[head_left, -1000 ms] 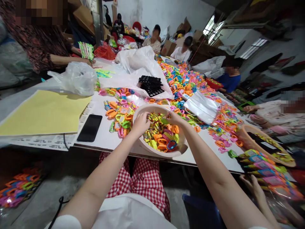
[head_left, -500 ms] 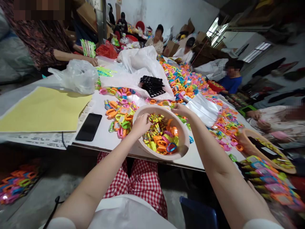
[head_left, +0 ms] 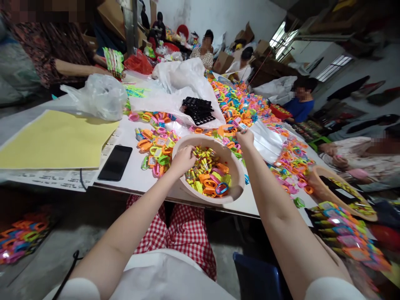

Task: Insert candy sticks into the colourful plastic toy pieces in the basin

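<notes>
A cream plastic bowl (head_left: 240, 189) sits at the table's front edge. Inside are small yellow wrapped pieces (head_left: 204, 160) and several coloured toy watches (head_left: 215, 183). My left hand (head_left: 185, 159) reaches over the bowl's left rim, fingers curled together at the yellow pieces; what they grip is hidden. Beyond the right rim, my right hand (head_left: 246, 137) is closed, fingertips pinched beside a blurred orange toy watch (head_left: 228, 130) that it seems to hold. Loose watches (head_left: 158, 143) lie left of the bowl, and a large heap of them (head_left: 243, 104) spreads behind it.
A black phone (head_left: 115, 162) and a yellow sheet (head_left: 59, 139) lie on the left. Black plastic trays (head_left: 198, 110) rest on white plastic sheeting (head_left: 184, 79). A silver-white bag (head_left: 267, 141) and another bowl (head_left: 317, 177) are on the right. Several other people sit or stand around the table.
My right hand has moved right and slightly up from the loose watches behind the bowl; a blurred orange watch now shows by its fingertips. My left hand stays at the yellow pieces.
</notes>
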`<control>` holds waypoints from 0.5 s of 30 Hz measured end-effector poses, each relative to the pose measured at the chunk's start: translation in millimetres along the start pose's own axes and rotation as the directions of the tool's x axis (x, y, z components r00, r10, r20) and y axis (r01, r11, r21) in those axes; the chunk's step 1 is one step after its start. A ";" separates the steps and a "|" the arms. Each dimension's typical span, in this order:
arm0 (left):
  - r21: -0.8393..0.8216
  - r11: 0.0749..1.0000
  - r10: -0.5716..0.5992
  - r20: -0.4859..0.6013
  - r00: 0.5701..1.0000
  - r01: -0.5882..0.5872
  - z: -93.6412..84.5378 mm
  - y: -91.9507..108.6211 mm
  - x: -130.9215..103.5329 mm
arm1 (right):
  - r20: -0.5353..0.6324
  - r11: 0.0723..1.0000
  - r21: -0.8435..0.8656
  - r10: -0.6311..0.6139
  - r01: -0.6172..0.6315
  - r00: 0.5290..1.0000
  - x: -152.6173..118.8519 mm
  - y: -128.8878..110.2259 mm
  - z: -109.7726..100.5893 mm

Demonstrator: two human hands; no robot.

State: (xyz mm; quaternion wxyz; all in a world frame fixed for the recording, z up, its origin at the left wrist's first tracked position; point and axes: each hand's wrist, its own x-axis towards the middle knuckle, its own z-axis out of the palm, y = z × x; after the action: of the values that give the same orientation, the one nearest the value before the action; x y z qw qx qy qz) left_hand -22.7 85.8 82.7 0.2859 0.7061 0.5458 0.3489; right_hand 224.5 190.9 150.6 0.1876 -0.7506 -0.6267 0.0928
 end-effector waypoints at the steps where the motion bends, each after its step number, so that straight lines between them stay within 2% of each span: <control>1: 0.000 1.000 0.001 -0.001 1.000 -0.001 0.0 -0.1 -0.1 | -0.015 1.000 0.010 0.015 -0.015 1.000 1.4 -1.9 -3.9; 4: 0.006 1.000 -0.002 0.002 1.000 0.002 -0.3 0.3 -0.5 | 0.017 1.000 -0.017 0.014 -0.014 1.000 -3.4 -6.8 -9.3; 6: 0.009 1.000 -0.006 0.009 1.000 0.005 -0.6 0.7 -0.6 | 0.175 0.996 -0.087 -0.014 0.030 0.985 -14.3 -7.3 -5.7; 8: 0.004 1.000 -0.006 0.014 1.000 0.006 -0.7 1.1 -0.7 | 0.405 0.978 -0.179 -0.030 0.111 0.914 -29.6 -3.9 3.7; 10: -0.005 1.000 -0.006 0.013 1.000 0.006 -0.9 1.4 -0.8 | 0.538 0.955 -0.232 -0.031 0.183 0.842 -46.2 2.2 16.2; 11: -0.008 1.000 -0.009 0.014 1.000 0.009 -0.9 1.5 -0.9 | 0.554 0.950 -0.240 -0.036 0.201 0.832 -53.6 5.6 22.3; 15: -0.002 1.000 -0.007 0.024 1.000 0.007 -1.6 2.8 -1.7 | 0.501 0.959 -0.203 -0.070 0.196 0.862 -69.5 12.2 35.8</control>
State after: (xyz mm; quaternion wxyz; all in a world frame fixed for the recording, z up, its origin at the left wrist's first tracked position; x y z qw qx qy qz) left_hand -22.7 83.5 85.6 0.2944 0.7081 0.5443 0.3400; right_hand 208.4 127.3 106.4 -0.0660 -0.6747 -0.7108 0.1875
